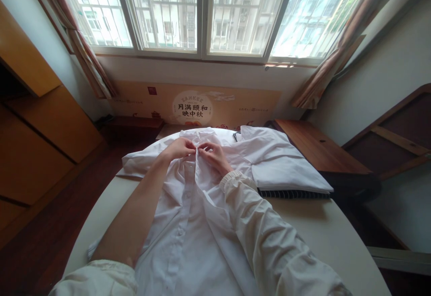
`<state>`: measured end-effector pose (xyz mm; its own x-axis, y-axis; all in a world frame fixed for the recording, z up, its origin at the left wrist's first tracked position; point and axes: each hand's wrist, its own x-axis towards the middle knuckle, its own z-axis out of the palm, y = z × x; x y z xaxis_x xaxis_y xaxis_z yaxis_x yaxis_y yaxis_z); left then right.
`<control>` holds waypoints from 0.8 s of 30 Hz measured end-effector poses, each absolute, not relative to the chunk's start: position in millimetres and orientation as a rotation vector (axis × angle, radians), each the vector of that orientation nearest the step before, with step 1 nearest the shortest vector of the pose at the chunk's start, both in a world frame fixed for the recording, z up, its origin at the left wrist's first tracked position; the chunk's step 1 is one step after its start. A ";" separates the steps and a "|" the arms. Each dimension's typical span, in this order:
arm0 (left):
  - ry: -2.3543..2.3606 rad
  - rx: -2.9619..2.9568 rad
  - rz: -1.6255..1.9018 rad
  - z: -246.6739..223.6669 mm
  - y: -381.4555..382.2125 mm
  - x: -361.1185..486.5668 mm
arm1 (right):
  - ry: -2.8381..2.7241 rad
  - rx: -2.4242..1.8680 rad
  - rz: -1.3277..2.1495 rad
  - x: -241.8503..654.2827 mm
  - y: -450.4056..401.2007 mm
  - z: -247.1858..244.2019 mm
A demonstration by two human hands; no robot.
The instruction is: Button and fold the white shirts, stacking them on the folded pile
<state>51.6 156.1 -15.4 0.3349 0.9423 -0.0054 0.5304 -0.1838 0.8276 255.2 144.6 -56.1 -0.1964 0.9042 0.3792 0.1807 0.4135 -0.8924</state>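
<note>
A white button-up shirt (188,242) lies front side up across the round table, its collar toward the window and its hem toward me. Near the collar, my left hand (180,148) pinches the front placket between thumb and fingers. Just to its right, my right hand (213,156) pinches the edge of the same placket, fingertips almost meeting the left ones. The cloth is lifted in a small ridge between them. Further down the placket several buttons show. Any button between my fingertips is too small to make out.
A folded white garment (286,165) rests on a dark striped folded cloth (292,193) at the right of the cream table (336,242). Beyond stand a printed cardboard panel (249,105) and a brown wooden desk (319,145). Orange cabinets (40,148) are on the left.
</note>
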 end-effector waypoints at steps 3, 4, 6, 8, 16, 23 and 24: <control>1.306 1.798 0.716 -17.9 156.4 52.9 | -1.680 -0.932 0.900 256.9 144.8 -56.3; 1.306 1.784 0.728 -18.2 156.1 53.5 | -1.684 -0.920 0.906 257.4 144.9 -56.5; 1.282 1.742 0.752 -17.9 154.9 54.2 | -1.678 -0.894 0.914 258.2 145.3 -57.0; 1.227 1.692 0.777 -16.9 153.1 53.8 | -1.654 -0.872 0.913 258.6 146.0 -57.8; 1.115 1.524 0.824 -19.2 149.0 47.1 | -1.626 -0.845 0.868 257.1 149.9 -60.8; 1.053 1.506 0.841 -24.9 151.9 48.8 | -1.625 -0.846 0.826 256.8 148.3 -59.3; 1.052 1.507 0.842 -25.5 152.3 48.9 | -1.623 -0.847 0.820 256.8 148.3 -59.4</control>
